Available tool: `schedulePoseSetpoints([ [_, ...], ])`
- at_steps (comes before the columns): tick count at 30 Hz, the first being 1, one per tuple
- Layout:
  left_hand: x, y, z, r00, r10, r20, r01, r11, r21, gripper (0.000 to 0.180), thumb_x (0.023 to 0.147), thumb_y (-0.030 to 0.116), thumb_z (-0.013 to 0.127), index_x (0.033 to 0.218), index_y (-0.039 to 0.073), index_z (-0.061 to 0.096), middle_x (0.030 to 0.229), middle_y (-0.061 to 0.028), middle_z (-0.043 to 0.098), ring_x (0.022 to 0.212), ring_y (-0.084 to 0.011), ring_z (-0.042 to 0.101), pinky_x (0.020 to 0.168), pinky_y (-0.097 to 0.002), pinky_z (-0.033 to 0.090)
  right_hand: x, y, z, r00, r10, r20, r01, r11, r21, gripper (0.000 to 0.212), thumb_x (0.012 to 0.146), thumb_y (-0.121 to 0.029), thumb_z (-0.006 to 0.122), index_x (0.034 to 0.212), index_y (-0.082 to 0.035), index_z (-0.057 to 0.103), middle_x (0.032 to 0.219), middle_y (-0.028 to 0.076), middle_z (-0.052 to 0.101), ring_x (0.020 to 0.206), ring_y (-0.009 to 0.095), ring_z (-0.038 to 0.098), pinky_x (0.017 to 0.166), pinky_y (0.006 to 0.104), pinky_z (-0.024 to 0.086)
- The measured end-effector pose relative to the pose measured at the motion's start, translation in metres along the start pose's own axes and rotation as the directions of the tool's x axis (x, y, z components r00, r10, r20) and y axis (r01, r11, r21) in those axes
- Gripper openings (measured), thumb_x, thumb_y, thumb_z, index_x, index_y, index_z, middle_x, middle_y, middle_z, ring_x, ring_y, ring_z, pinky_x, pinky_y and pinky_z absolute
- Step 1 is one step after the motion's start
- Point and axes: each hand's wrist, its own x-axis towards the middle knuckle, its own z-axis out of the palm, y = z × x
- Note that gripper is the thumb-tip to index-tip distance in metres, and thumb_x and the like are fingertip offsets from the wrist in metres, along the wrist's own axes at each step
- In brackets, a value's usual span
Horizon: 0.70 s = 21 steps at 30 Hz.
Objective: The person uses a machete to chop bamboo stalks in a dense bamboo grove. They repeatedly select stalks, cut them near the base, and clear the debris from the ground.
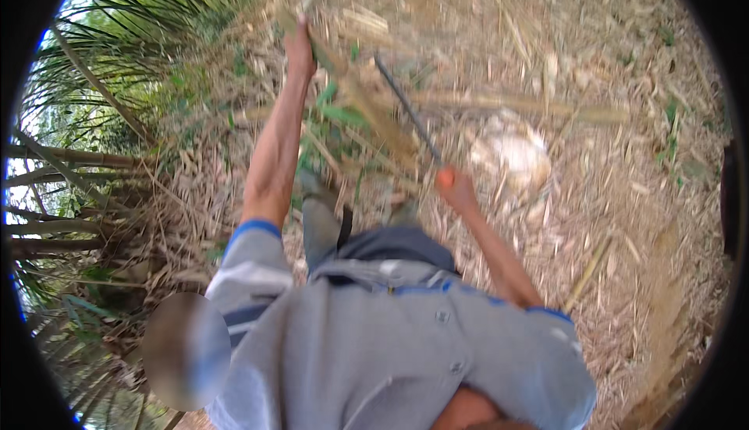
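Hands [299, 54] [459, 191] hold a stalk [373, 113], left, and a dark tool [406, 106], right

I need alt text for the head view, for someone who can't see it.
A person's right hand grips the orange handle of a long dark tool, while the left hand holds a motion-blurred stick. Straw-coloured litter spreads underfoot; stems and green foliage stand at the picture's left.

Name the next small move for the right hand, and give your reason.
Probably bring the long blade left toward the bamboo piece: the right hand grips the blade's orange handle, the left hand seems to hold the bamboo, and the two look apart.
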Motion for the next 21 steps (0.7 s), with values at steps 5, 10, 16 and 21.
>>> schedulePoseSetpoints([
  [5, 0.016, 0.034, 0.043, 0.999, 0.005, 0.051, 0.006, 0.975, -0.224, 0.031, 0.087, 0.036, 0.057, 0.087, 0.005, 0.050, 0.064, -0.0033, 0.049, 0.054, -0.0142, 0.052, 0.049, -0.0294, 0.048, 0.033, -0.065, -0.058, 0.997, -0.059, -0.044, 0.067, 0.976, 0.208, 0.025, 0.070, -0.017, 0.064, 0.084, -0.001, 0.053, 0.066, 0.013, 0.053, 0.059, 0.020, 0.053, 0.057, 0.0324, 0.043],
  [10, 0.016, 0.050, 0.053, 0.998, -0.012, 0.065, 0.026, 0.977, -0.213, 0.034, 0.085, 0.038, 0.059, 0.087, 0.005, 0.051, 0.066, -0.0044, 0.050, 0.055, -0.0150, 0.052, 0.052, -0.0301, 0.047, 0.039, -0.067, -0.050, 0.923, -0.294, -0.247, 0.367, 0.864, 0.344, 0.019, 0.072, -0.013, 0.063, 0.078, -0.003, 0.048, 0.054, 0.008, 0.043, 0.050, 0.016, 0.043, 0.049, 0.0291, 0.039],
  [16, 0.032, 0.025, 0.033, 0.983, 0.176, -0.048, -0.175, 0.984, 0.029, 0.041, 0.084, 0.040, 0.059, 0.094, 0.000, 0.055, 0.071, -0.0054, 0.052, 0.058, -0.0149, 0.051, 0.051, -0.0298, 0.044, 0.045, -0.022, -0.023, 0.987, -0.149, 0.067, 0.152, 0.987, -0.050, 0.037, 0.068, -0.024, 0.063, 0.100, -0.007, 0.059, 0.088, 0.021, 0.062, 0.084, 0.036, 0.061, 0.071, 0.0436, 0.047],
  [21, 0.004, 0.047, 0.045, 1.000, 0.022, -0.011, -0.023, 0.990, -0.140, 0.036, 0.085, 0.035, 0.060, 0.090, 0.000, 0.056, 0.066, -0.0018, 0.051, 0.055, -0.0107, 0.049, 0.050, -0.0272, 0.042, 0.040, -0.075, -0.048, 0.955, 0.165, 0.248, -0.113, 0.971, -0.211, 0.039, 0.066, -0.024, 0.063, 0.101, -0.007, 0.059, 0.091, 0.019, 0.063, 0.085, 0.036, 0.060, 0.073, 0.0429, 0.048],
])
